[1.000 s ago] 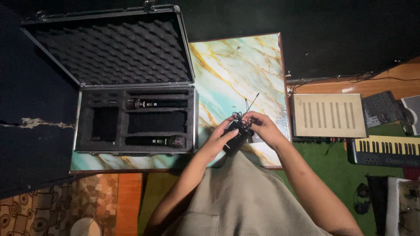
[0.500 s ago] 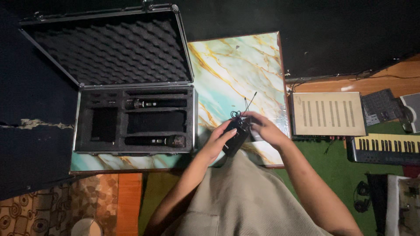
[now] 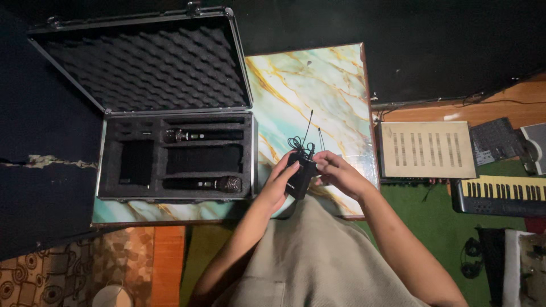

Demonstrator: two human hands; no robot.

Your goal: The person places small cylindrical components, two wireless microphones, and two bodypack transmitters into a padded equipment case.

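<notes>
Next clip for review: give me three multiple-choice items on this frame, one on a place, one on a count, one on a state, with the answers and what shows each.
1. Where does the open case lie?
A. On the marbled tabletop
B. On the keyboard
C. On the green carpet

2. How many microphones lie in the case's foam slots?
A. None
B. Two
C. Four

3. What state is the small black transmitter pack in?
A. Stowed in the case
B. Lying alone on the floor
C. Held in both hands

Answers:
1 A: the case rests on the left part of the marbled top.
2 B: one microphone lies in the upper slot, another microphone in the lower.
3 C: the left hand and right hand grip it, its antenna up.
</notes>
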